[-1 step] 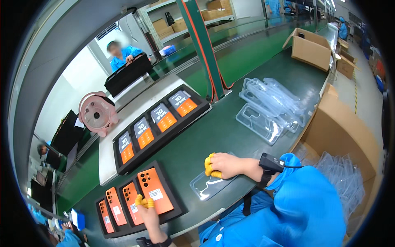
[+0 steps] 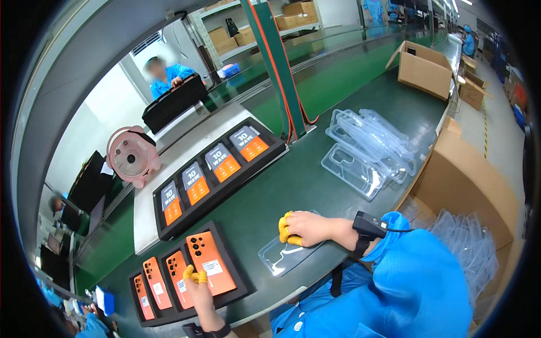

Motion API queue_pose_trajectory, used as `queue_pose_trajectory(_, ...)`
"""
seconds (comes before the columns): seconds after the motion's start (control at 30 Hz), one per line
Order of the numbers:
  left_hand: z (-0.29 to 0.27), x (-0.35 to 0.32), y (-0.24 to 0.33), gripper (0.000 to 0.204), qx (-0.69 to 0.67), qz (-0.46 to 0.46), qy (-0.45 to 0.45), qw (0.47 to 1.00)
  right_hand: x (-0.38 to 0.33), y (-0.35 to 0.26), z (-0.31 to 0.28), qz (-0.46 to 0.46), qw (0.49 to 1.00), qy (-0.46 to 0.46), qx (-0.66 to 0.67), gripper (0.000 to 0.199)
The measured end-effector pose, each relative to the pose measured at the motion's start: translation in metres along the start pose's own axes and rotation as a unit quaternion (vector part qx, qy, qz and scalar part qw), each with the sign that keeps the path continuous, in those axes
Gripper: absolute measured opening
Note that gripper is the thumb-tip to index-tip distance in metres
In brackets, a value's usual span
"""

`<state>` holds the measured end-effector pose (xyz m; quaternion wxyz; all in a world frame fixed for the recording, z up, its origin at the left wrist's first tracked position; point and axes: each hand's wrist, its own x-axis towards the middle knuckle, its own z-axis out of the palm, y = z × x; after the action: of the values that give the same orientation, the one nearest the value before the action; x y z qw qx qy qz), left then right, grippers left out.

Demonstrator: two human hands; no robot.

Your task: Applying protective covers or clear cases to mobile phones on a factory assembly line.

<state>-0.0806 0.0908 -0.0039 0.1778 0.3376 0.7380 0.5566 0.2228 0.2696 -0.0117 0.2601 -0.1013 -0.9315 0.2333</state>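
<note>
My right hand (image 2: 304,227), with yellow finger covers, is closed on a clear plastic phone case (image 2: 286,257) lying on the green work surface. Its fingers curl at the case's upper part, and the hand hides some of that. At the lower left, a black foam tray (image 2: 241,292) holds several orange phones, backs up, with camera lenses and white labels. My left hand (image 2: 198,288), also in yellow finger covers, has its bent fingers at the left edge of the rightmost orange phone (image 2: 209,260). They partly cover the orange phone (image 2: 178,276) beside it.
Clear cases (image 2: 369,143) lie piled at the right; more fill a cardboard box (image 2: 479,186) beside me. Another black tray (image 2: 209,201) holds grey-and-orange packets behind the phones. A pink fan (image 2: 133,158), a green post (image 2: 273,62) and an open carton (image 2: 425,70) stand farther off. A person in blue (image 2: 163,79) works opposite.
</note>
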Motion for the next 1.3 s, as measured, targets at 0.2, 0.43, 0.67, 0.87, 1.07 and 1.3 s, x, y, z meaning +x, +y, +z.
queue_pose_trajectory(0.2,-0.010,0.023,0.024,0.030,-0.163,-0.050,-0.127,0.977,0.001,-0.008,-0.009,0.010,0.995,0.098,0.001,0.025)
queue_pose_trajectory(0.43,0.065,-0.029,0.056,0.038,-0.321,0.103,-0.201,0.920,0.042,-0.050,0.026,0.182,0.879,0.151,0.414,0.043)
queue_pose_trajectory(0.67,0.070,-0.050,0.061,0.079,0.177,0.241,-0.273,0.914,0.021,-0.060,-0.008,0.093,0.958,0.232,0.139,0.027)
queue_pose_trajectory(0.87,0.079,-0.056,0.067,0.101,0.368,0.338,-0.308,0.809,-0.023,-0.059,-0.034,-0.081,0.988,0.010,-0.133,0.029)
queue_pose_trajectory(1.07,0.082,-0.055,0.056,0.091,0.324,0.330,-0.281,0.841,-0.024,-0.050,-0.019,0.085,0.978,-0.125,-0.147,0.066)
queue_pose_trajectory(1.3,0.062,-0.059,0.065,0.094,0.139,0.345,-0.194,0.908,0.010,-0.046,-0.027,0.146,0.976,-0.161,-0.013,0.112)
